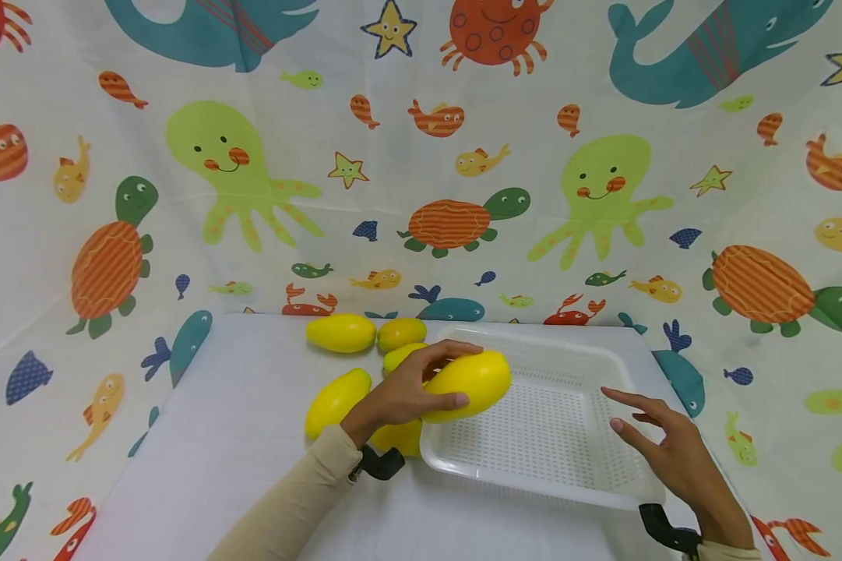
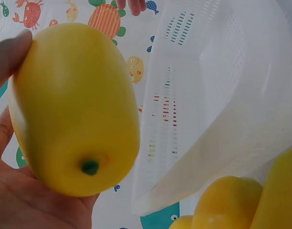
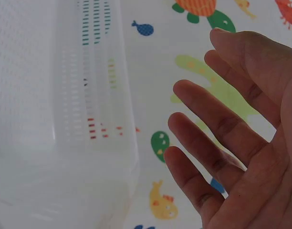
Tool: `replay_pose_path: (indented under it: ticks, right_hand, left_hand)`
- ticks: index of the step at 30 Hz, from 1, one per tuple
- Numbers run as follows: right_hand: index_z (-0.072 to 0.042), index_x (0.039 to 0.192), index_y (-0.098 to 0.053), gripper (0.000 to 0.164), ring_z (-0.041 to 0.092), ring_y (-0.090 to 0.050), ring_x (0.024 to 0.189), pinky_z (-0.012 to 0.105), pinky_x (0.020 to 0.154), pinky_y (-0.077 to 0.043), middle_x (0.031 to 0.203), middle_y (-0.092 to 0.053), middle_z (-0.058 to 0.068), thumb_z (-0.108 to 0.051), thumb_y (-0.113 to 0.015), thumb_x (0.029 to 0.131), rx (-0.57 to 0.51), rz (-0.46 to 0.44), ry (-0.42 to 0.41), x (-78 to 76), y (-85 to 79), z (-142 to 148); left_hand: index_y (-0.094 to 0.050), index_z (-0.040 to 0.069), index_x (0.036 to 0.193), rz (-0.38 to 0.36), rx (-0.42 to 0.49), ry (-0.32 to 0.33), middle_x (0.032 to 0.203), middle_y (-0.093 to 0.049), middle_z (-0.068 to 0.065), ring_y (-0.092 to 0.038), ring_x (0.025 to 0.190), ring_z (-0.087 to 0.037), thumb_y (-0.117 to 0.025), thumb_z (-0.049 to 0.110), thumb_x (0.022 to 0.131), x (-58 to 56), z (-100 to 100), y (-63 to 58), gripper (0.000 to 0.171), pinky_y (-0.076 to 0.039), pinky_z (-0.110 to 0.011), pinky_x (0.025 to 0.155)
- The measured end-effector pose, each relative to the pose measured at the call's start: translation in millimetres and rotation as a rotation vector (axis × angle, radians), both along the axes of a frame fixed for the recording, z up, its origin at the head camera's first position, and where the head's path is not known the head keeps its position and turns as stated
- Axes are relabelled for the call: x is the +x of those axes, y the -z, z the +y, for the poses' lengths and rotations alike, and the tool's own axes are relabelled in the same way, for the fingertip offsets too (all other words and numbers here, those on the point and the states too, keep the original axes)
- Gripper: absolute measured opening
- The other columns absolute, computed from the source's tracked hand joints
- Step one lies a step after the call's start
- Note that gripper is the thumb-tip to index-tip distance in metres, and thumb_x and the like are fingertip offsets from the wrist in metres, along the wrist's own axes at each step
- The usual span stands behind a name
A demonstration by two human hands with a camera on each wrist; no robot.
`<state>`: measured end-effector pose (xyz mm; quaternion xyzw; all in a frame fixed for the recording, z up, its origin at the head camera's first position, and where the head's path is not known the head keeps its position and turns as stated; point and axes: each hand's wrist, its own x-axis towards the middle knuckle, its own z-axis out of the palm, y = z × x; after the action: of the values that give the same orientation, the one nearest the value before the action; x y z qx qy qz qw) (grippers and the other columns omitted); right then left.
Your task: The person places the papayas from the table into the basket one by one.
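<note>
My left hand (image 1: 408, 391) grips a smooth yellow mango (image 1: 480, 382), thumb on the near side and fingers over the top. It is held up over the left side of a white perforated plastic basket (image 1: 543, 436). A small green stem spot shows on the mango's end in the left wrist view. My right hand (image 1: 673, 452) hovers at the basket's right rim, fingers spread and nothing in them. In the right wrist view, the right fingers (image 3: 222, 126) are extended beside the basket wall (image 3: 129, 95).
Left of the basket, several more yellow mangoes lie on the white table (image 1: 231, 436), including one at the back (image 1: 341, 333) and one in front (image 1: 338, 403). Another mango (image 1: 401, 439) sits against the basket's left side, partly behind my wrist. A sea-animal printed cloth (image 1: 385, 257) hangs behind.
</note>
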<state>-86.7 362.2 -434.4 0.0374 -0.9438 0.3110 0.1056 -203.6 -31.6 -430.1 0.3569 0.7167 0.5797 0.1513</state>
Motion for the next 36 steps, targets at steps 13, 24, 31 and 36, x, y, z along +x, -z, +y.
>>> replay_pose_path:
  ticks: [13,24,31,36]
  right_hand:
    - [-0.018,0.157,-0.054,0.06,0.059,-0.044,0.142,0.077,0.102,-0.049,0.162,-0.049,0.025,-0.038,-0.072,0.102,-0.051,-0.185,0.081,0.3,8.0,22]
    - [-0.016,0.157,-0.053,0.062,0.058,-0.04,0.146,0.075,0.107,-0.045,0.161,-0.049,0.026,-0.04,-0.071,0.102,-0.059,-0.231,0.104,5.2,10.1,33]
    - [-0.016,0.157,-0.054,0.062,0.056,-0.042,0.146,0.072,0.107,-0.048,0.16,-0.05,0.025,-0.039,-0.072,0.102,-0.064,-0.229,0.092,4.6,16.8,41]
    - [-0.019,0.157,-0.055,0.061,0.053,-0.047,0.145,0.051,0.105,-0.057,0.161,-0.052,0.02,-0.04,-0.072,0.102,-0.06,-0.218,0.092,3.8,20.7,44]
  left_hand:
    - [-0.056,0.034,0.151,-0.04,-0.023,0.052,0.15,-0.06,0.008,-0.064,0.122,-0.015,-0.08,0.038,0.095,2.3,17,11.2,0.061,-0.055,-0.035,0.108]
    - [-0.057,0.04,0.149,-0.068,-0.097,0.075,0.153,-0.058,0.013,-0.061,0.125,-0.012,-0.081,0.032,0.094,6.8,24,20.2,0.06,-0.052,-0.031,0.109]
    - [-0.06,0.046,0.146,-0.052,-0.164,0.058,0.151,-0.057,0.019,-0.057,0.128,-0.01,-0.083,0.034,0.092,11.1,26,22.8,0.06,-0.05,-0.032,0.11]
    - [-0.061,0.042,0.145,-0.029,-0.184,0.097,0.149,-0.061,0.02,-0.057,0.129,-0.007,-0.084,0.033,0.091,9.4,30,27.2,0.06,-0.049,-0.03,0.112]
